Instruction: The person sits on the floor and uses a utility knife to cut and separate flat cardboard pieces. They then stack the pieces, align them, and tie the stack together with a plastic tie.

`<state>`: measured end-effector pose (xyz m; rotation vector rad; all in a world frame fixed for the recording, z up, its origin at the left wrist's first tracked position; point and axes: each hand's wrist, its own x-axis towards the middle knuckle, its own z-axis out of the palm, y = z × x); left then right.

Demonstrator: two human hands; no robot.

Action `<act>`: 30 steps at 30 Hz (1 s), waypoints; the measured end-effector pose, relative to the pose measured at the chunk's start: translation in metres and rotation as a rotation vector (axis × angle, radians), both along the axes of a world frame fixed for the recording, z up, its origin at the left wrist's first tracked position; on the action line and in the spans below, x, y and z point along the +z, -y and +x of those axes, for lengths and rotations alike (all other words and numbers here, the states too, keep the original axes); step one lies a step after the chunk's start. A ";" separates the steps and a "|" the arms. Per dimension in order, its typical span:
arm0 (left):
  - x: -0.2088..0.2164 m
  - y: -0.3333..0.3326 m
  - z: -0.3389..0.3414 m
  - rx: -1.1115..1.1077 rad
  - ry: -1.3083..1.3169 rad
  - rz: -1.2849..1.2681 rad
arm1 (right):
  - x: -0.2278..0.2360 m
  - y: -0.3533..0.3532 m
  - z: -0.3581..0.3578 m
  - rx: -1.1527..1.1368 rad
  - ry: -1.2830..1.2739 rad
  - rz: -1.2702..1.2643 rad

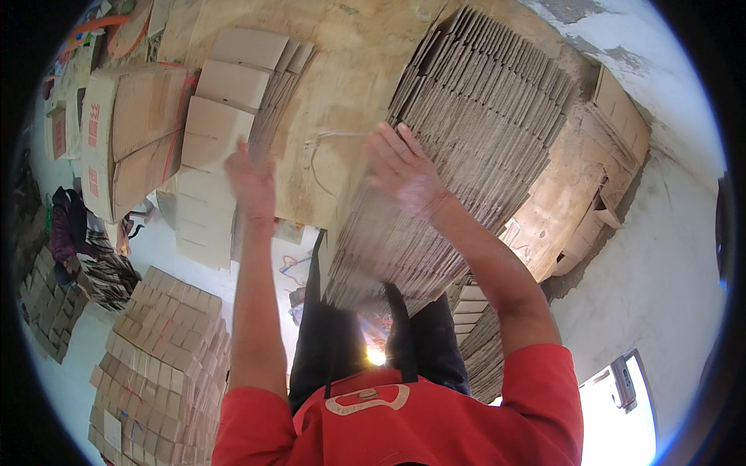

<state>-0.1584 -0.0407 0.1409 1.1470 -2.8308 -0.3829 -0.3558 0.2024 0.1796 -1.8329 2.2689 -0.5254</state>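
A long row of folded cardboard pieces (482,116) stands packed edge to edge in front of me, running from the table toward my body. My right hand (408,171) lies at the row's left side with its fingers stretched out, holding nothing. To the left, a stack of flat cardboard sheets with slits (214,147) reaches past the table edge. My left hand (252,186) is beside that stack's right side, smeared by motion, so its fingers cannot be made out clearly. Between my hands a thin pale string (313,159) lies curved on the wooden table (342,70).
A large taped cardboard box (140,132) stands at the far left. Bundled cardboard (155,357) is piled on the floor at lower left. More cardboard (606,155) leans by the right wall (660,225). A person (66,225) is at the left edge.
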 end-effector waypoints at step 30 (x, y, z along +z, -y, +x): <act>0.060 0.111 0.070 -0.248 0.573 -0.194 | -0.002 -0.002 -0.002 -0.023 -0.017 -0.072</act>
